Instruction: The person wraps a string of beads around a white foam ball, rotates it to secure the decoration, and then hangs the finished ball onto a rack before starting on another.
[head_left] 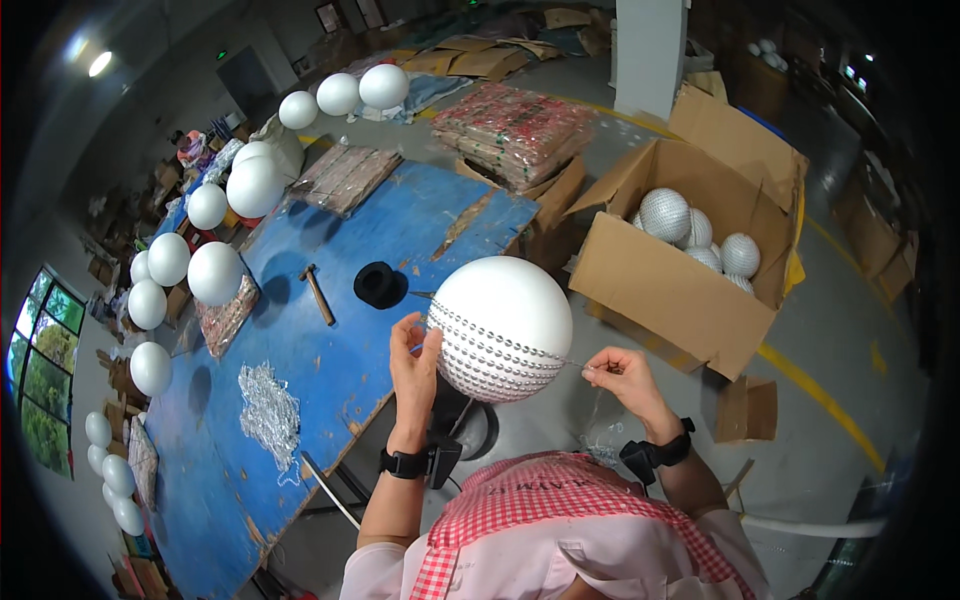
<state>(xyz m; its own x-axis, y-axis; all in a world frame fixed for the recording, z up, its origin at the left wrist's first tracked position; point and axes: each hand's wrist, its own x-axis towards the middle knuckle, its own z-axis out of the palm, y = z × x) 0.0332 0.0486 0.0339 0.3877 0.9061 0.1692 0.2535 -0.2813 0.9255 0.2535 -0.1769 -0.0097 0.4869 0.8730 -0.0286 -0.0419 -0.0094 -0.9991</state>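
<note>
A large white ball stands in front of me beside the table edge, its lower half wound with several rows of silver beads. My left hand is at the ball's left side, fingers apart, with the thumb against the beaded rows. At the right, my right hand pinches a thin bead string that runs taut from the ball. Something dark, partly hidden by the ball, reaches down below it. A loose heap of silver bead strings lies on the blue table.
On the table are a hammer and a black round object. White balls line the far left side. An open cardboard box at the right holds several beaded balls. Wrapped bundles are stacked behind.
</note>
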